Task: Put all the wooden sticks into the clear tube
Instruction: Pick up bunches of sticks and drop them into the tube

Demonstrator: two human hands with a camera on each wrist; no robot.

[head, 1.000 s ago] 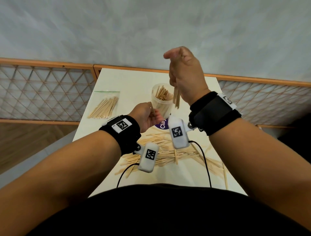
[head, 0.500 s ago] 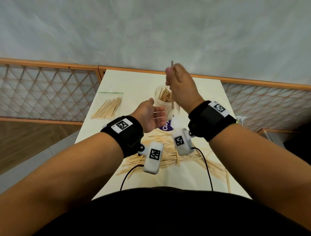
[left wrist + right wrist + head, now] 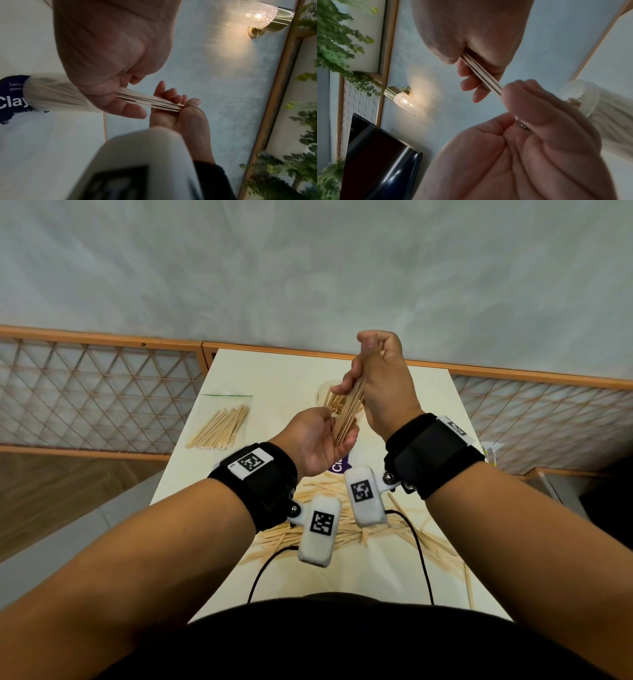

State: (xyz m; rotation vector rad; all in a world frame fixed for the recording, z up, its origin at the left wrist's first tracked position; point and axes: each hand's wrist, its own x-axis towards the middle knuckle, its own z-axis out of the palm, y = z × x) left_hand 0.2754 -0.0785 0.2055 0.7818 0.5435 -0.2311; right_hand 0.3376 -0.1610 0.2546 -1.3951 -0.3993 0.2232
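Bundle of wooden sticks (image 3: 350,409) pinched upright in right hand (image 3: 383,385), lower ends cradled by curled left hand (image 3: 318,440), just above clear tube (image 3: 323,400) on worktop (image 3: 281,378).

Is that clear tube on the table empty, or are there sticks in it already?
Partly filled. The clear tube stands upright and open-topped behind the hands, with stick ends showing at its mouth. How full it is cannot be told; the hands hide most of it.

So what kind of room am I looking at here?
Probably a home or lounge-style room, not a workshop: a small white table against a painted wall, a brass wall lamp, leafy plants and lattice panels.
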